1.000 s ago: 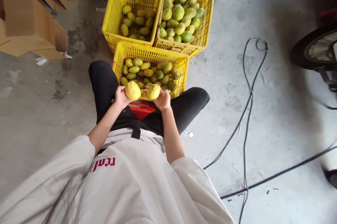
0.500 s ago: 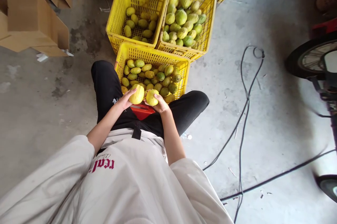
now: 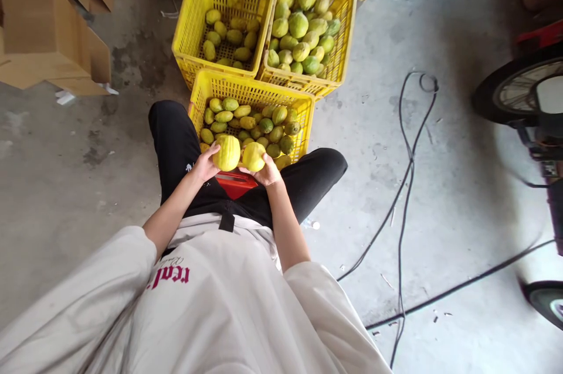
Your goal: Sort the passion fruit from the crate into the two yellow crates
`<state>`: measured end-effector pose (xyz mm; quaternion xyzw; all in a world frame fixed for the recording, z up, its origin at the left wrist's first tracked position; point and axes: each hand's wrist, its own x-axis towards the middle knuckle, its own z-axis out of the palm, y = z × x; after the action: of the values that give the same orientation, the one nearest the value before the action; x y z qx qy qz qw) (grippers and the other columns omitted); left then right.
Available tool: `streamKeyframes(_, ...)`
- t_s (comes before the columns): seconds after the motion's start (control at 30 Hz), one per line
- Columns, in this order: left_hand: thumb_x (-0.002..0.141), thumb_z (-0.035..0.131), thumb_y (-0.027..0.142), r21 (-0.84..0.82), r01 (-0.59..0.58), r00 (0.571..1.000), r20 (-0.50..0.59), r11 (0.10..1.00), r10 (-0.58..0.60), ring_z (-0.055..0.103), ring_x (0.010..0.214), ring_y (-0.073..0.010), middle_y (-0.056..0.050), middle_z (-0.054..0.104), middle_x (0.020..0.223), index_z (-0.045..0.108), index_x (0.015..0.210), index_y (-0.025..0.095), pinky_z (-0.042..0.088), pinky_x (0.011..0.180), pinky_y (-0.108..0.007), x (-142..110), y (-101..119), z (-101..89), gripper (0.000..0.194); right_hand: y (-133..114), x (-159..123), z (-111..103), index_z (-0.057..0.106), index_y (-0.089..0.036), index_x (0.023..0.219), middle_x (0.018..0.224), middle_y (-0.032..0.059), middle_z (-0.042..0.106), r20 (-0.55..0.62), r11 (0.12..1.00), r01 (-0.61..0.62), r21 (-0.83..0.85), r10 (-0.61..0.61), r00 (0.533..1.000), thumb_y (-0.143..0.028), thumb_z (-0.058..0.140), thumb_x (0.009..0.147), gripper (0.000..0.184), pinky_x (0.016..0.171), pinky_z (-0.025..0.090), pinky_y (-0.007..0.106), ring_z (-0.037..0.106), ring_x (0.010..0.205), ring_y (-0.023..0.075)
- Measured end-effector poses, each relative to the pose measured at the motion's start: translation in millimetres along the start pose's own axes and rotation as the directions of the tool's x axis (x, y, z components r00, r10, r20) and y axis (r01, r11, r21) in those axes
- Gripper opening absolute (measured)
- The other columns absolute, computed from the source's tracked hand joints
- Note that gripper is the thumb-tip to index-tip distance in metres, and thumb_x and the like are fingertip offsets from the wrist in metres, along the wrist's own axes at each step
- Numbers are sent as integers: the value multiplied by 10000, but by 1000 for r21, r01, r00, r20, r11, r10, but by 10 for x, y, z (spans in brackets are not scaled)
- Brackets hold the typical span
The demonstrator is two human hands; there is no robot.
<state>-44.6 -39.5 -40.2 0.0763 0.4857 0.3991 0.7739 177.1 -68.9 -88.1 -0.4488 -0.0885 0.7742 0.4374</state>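
Note:
My left hand (image 3: 205,165) is closed around a ripe yellow papaya (image 3: 227,153) with faint lengthwise ridges. A second, slightly smaller yellow papaya (image 3: 254,157) sits in my right hand (image 3: 269,174), the thumb against its side. Both fruits are held close together above my lap, at the near edge of a yellow plastic crate (image 3: 308,133). Inside that crate lie several green-yellow papayas (image 3: 247,122). My fingers beneath the fruits are mostly hidden.
Behind stand two more yellow crates, the left crate (image 3: 182,48) with fewer fruits than the right crate (image 3: 347,28). Cardboard boxes (image 3: 33,22) are at the upper left. A black cable (image 3: 411,157) crosses the floor near a wheel (image 3: 492,92). Something red (image 3: 235,184) shows between my legs.
The left papaya has turned a little and now shows its ridged side more. Both hands stay nearly in place, and the whole view has shifted slightly.

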Motion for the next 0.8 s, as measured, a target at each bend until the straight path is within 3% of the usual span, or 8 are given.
streamKeyframes(0.1, 868, 870, 163, 37, 40, 999, -13, 999, -40, 835, 1607, -375, -83, 939, 1309, 765, 1236, 265, 723, 1324, -492, -2, -33, 13, 396, 63, 43, -46, 777, -285, 1198, 1136, 98, 943, -18, 1000, -29, -7, 29, 999, -496, 1076, 841, 512, 913, 887, 537, 932, 1292, 412)
streamKeyframes(0.27, 1004, 849, 233, 65, 97, 995, -38, 993, -94, 857, 1565, -400, -151, 946, 1268, 827, 1248, 216, 728, 1315, -507, 29, -49, 39, 245, 69, 43, -39, 795, -284, 1266, 1213, 53, 938, -77, 1000, -3, 20, 5, 997, -286, 1050, 818, 516, 855, 859, 426, 916, 1106, 305)
streamKeyframes(0.37, 1078, 769, 307, -7, 81, 995, -62, 997, -82, 856, 1566, -428, -170, 947, 1235, 833, 1219, 204, 738, 1307, -546, 17, -11, 71, 186, 26, 24, 11, 796, -305, 1251, 1195, 64, 951, -36, 999, 7, 40, -5, 999, -373, 996, 872, 434, 939, 870, 516, 924, 1181, 352)
streamKeyframes(0.43, 1092, 733, 358, -65, 59, 996, -63, 996, -63, 847, 1579, -456, -170, 950, 1270, 839, 1273, 203, 751, 1291, -589, -5, 26, 85, 261, -14, 9, 37, 791, -315, 1257, 1208, 89, 958, 20, 997, 29, 70, -30, 999, -453, 924, 902, 404, 1032, 860, 633, 916, 1310, 411)
streamKeyframes(0.53, 1087, 705, 344, -87, 50, 997, -56, 995, -55, 831, 1606, -469, -172, 947, 1348, 831, 1405, 196, 752, 1290, -630, -20, 55, 79, 373, -67, 2, 27, 787, -309, 1297, 1279, 123, 966, 56, 994, 48, 98, -53, 997, -431, 817, 867, 448, 1122, 825, 745, 870, 1484, 463)
streamKeyframes(0.7, 1093, 839, 290, -32, 22, 1000, -2, 999, -22, 842, 1602, -399, -151, 932, 1445, 798, 1369, 234, 724, 1353, -586, 79, -22, -54, 284, -30, 46, -87, 760, -322, 1237, 1245, 95, 969, 8, 996, 62, 61, -62, 998, -439, 893, 852, 424, 1146, 840, 694, 863, 1531, 452)
streamKeyframes(0.8, 1075, 888, 269, 5, 38, 999, 16, 999, -38, 864, 1566, -346, -112, 925, 1484, 792, 1408, 264, 739, 1347, -548, 163, -80, -184, 347, 38, 62, -140, 760, -324, 1208, 1252, 79, 958, 69, 998, 55, 3, -55, 996, -462, 1112, 731, 609, 1200, 826, 651, 865, 1516, 452)
